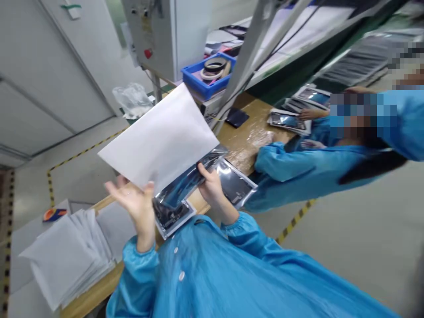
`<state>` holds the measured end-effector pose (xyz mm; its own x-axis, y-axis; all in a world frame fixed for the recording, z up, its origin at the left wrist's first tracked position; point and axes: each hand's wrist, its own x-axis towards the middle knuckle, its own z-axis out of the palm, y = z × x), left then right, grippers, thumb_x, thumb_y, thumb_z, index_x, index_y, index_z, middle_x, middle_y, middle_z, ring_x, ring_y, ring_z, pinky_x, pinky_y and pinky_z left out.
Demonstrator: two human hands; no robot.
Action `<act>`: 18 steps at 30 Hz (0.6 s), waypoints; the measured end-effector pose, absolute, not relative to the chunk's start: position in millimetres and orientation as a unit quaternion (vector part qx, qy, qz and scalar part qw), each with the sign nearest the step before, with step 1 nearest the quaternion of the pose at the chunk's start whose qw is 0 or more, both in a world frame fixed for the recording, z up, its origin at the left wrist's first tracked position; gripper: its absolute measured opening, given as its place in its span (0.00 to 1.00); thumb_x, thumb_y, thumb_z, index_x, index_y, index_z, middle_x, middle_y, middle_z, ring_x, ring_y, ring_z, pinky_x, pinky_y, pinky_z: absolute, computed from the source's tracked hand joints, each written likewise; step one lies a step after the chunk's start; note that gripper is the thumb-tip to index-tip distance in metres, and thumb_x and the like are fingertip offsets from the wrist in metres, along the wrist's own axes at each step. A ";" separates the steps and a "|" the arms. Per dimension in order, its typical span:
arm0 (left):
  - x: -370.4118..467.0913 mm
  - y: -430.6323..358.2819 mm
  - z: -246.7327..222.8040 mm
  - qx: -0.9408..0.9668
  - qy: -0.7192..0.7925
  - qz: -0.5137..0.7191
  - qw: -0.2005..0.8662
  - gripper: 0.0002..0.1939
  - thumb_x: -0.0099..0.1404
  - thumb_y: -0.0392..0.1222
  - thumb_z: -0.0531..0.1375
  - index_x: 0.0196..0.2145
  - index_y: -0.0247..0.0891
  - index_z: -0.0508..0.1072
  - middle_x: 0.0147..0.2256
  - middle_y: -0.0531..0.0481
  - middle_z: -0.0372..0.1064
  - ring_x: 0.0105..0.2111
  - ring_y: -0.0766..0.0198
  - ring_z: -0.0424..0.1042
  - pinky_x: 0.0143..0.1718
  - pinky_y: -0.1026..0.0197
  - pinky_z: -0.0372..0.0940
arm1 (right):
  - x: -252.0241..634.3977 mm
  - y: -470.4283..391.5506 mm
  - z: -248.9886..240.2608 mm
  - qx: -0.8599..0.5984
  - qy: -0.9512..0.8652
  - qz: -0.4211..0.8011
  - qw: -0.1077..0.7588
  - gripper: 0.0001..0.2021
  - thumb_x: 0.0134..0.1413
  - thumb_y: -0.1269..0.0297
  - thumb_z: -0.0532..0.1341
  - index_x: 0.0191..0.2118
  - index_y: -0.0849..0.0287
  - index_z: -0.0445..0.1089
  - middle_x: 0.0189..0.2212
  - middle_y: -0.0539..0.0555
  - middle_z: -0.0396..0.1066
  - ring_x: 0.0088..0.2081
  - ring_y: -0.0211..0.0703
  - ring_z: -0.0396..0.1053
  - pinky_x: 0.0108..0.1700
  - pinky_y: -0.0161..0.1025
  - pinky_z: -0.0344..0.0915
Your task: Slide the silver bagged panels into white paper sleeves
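Observation:
My right hand (211, 184) grips a dark, glossy flat piece in clear film (180, 185), thumb on top near its right end. A white sheet or envelope (164, 134) is raised just beyond that piece; whether the same hand holds it too, I cannot tell. With fingers spread, my left hand (136, 207) is at the sheet's lower left edge, palm up. Below the glossy piece lies a black panel in a clear sleeve (174, 218). Another sleeved black panel (233, 183) lies right of my right wrist.
A stack of white envelopes (71, 256) lies on the left of the bench, beside an orange and blue tape roll (54, 215). Beyond are a blue tray (208, 90) with tape rolls and a slanted metal post (243, 66). A co-worker in blue (304, 168) handles similar panels at right.

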<state>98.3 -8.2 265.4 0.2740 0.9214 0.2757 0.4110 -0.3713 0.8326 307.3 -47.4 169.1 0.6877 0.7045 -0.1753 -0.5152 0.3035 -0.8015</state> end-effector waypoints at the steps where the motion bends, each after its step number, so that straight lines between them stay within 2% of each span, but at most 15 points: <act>1: 104.5 -10.1 253.9 0.668 0.479 0.420 0.384 0.38 0.69 0.66 0.72 0.67 0.44 0.72 0.62 0.37 0.79 0.70 0.44 0.75 0.75 0.36 0.67 | 305.1 -47.4 171.0 -0.451 -0.113 0.375 0.802 0.31 0.46 0.40 0.82 0.49 0.52 0.78 0.45 0.52 0.85 0.48 0.51 0.83 0.55 0.48 0.83; 3: 112.4 -14.5 233.1 0.553 0.524 0.467 0.448 0.31 0.67 0.66 0.74 0.54 0.39 0.79 0.53 0.38 0.84 0.58 0.48 0.83 0.65 0.47 0.77 | 300.0 -47.7 174.1 -0.457 -0.134 0.358 0.803 0.29 0.51 0.40 0.80 0.51 0.51 0.78 0.48 0.52 0.85 0.54 0.51 0.83 0.60 0.50 0.82; 7: 113.0 -29.2 209.6 0.481 0.564 0.478 0.472 0.26 0.61 0.62 0.78 0.43 0.37 0.81 0.44 0.43 0.86 0.47 0.52 0.85 0.54 0.54 0.79 | 292.2 -49.2 175.1 -0.470 -0.138 0.324 0.810 0.29 0.56 0.39 0.78 0.55 0.51 0.79 0.54 0.54 0.85 0.61 0.50 0.82 0.69 0.52 0.78; 9: 110.3 -34.2 204.6 0.465 0.563 0.480 0.487 0.27 0.60 0.63 0.79 0.41 0.37 0.81 0.42 0.43 0.86 0.46 0.52 0.85 0.51 0.56 0.79 | 292.5 -50.9 172.2 -0.475 -0.129 0.318 0.811 0.29 0.56 0.40 0.78 0.55 0.52 0.79 0.56 0.55 0.85 0.61 0.50 0.81 0.71 0.53 0.76; 14: 106.9 -37.7 196.3 0.414 0.535 0.500 0.540 0.33 0.57 0.67 0.79 0.43 0.35 0.82 0.45 0.39 0.87 0.49 0.51 0.86 0.51 0.56 0.79 | 296.9 -56.8 159.4 -0.484 -0.126 0.311 0.808 0.28 0.55 0.42 0.80 0.54 0.54 0.80 0.55 0.55 0.84 0.61 0.50 0.81 0.73 0.55 0.73; 16: 110.1 -44.2 193.9 0.427 0.544 0.466 0.551 0.31 0.58 0.66 0.79 0.42 0.35 0.82 0.45 0.39 0.87 0.48 0.51 0.86 0.49 0.56 0.79 | 293.1 -56.6 155.8 -0.484 -0.130 0.297 0.813 0.26 0.57 0.44 0.79 0.54 0.53 0.80 0.55 0.54 0.84 0.61 0.49 0.81 0.73 0.54 0.73; 18: 115.2 -53.6 191.9 0.457 0.556 0.405 0.564 0.26 0.65 0.62 0.76 0.44 0.36 0.82 0.47 0.41 0.88 0.49 0.54 0.86 0.50 0.57 0.78 | 286.8 -54.6 154.4 -0.486 -0.137 0.282 0.816 0.23 0.59 0.46 0.78 0.54 0.52 0.81 0.55 0.53 0.84 0.59 0.49 0.82 0.72 0.55 0.74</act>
